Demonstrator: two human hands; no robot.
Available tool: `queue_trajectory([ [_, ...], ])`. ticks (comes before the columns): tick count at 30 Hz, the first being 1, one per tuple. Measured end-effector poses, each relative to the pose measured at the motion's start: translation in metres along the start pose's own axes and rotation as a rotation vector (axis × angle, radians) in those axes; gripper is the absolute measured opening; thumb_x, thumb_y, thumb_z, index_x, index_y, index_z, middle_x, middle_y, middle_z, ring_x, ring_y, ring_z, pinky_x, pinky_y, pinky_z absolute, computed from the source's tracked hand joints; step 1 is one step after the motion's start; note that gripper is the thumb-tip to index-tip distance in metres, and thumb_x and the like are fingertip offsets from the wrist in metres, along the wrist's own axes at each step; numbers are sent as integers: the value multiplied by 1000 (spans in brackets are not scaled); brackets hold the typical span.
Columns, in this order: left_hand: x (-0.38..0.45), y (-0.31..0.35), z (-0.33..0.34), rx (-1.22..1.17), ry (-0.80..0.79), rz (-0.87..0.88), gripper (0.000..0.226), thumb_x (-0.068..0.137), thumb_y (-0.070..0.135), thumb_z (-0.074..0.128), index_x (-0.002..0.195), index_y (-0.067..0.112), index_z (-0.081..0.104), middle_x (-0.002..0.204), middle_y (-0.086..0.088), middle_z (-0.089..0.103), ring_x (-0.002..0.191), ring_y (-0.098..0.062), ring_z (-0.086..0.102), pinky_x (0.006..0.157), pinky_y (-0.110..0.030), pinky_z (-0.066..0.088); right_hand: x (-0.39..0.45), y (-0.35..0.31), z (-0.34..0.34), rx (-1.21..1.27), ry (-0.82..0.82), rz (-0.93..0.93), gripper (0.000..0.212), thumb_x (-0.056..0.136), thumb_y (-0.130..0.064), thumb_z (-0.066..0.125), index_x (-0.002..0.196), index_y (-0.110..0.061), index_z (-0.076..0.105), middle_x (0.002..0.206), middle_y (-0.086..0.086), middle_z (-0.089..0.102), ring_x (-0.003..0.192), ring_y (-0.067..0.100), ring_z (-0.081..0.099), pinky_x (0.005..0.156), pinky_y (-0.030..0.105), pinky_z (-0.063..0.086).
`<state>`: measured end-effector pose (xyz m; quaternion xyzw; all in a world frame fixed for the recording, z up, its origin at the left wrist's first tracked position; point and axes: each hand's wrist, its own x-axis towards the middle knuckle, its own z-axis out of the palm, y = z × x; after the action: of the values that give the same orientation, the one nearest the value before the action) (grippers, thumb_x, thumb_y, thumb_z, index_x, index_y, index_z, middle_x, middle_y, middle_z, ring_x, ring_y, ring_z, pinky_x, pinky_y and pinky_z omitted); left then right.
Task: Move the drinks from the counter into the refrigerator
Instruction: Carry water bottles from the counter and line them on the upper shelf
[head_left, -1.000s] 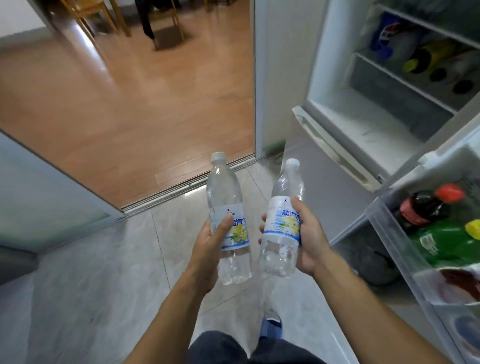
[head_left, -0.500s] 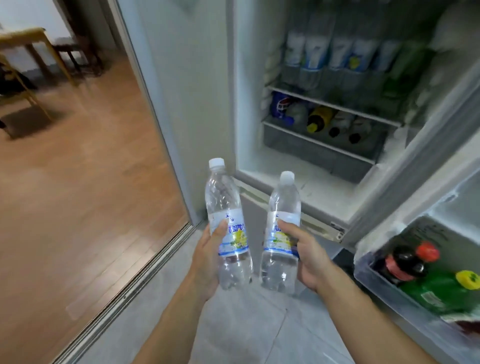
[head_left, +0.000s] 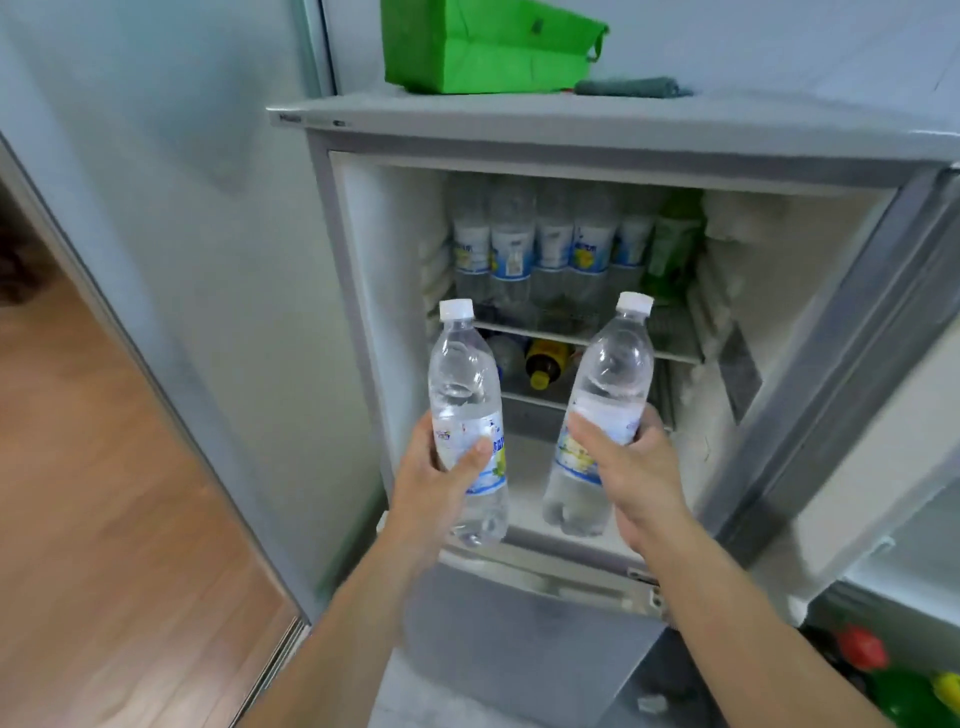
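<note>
Gripping one water bottle (head_left: 467, 415) per hand, left hand (head_left: 441, 483), right hand (head_left: 631, 467); seat upright on refrigerator (head_left: 363, 312) floor, clear of top shelf (head_left: 670, 351) edge.

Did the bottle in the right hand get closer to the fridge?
Yes. The right-hand bottle has moved up and toward the open fridge, now in front of its shelves instead of the floor.

A home, by the look of it, at the edge of a kitchen; a small household refrigerator (head_left: 597, 140) stands open against a pale wall, its shelves crowded with drink bottles (head_left: 545, 249); a folded green shopping bag (head_left: 483, 47) and a cloth (head_left: 631, 87) lie on its top; pale tile lies underfoot, and to the left a sliding-door track (head_left: 280, 654) gives onto a wood floor (head_left: 104, 493) of a living space.
</note>
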<state>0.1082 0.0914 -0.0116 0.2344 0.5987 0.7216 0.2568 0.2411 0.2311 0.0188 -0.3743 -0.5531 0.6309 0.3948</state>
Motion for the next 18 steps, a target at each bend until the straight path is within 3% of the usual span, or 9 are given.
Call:
queue_trajectory([
  [4,55,6,19,46,-16,31,51,71,37,79,118,36,59,107,5,75,99,-18,72,81,-36,59,54,-16,9,35,128,-150,50,72,-18,87,112,-22,57,100,-7,71,84,3,71,66,17,55],
  [8,110,16,48,64,-33,124,48,73,30,79,116,35,57,104,10,75,95,-9,72,77,-23,56,101,-32,16,68,246,-261,57,72,-18,86,121,-21,58,103,-11,71,86,-1,70,69,11,54],
  [12,165,30,83,90,-65,199,51,79,27,81,119,39,52,102,24,72,97,2,69,74,-12,54,140,-47,23,51,293,-316,62,72,-25,86,124,-33,53,108,-19,65,89,-16,62,67,3,48],
  [14,193,38,100,111,-93,239,52,81,27,79,122,40,50,108,26,69,101,6,65,77,-11,54,161,-51,25,61,298,-309,64,75,-23,85,129,-31,51,116,-13,64,101,-5,62,72,7,47],
  [18,235,45,127,158,-141,274,65,85,20,76,141,25,43,131,13,58,111,6,58,85,-9,49,203,-52,25,18,322,-341,64,78,-15,81,132,-23,50,126,-1,63,114,17,62,85,21,52],
])
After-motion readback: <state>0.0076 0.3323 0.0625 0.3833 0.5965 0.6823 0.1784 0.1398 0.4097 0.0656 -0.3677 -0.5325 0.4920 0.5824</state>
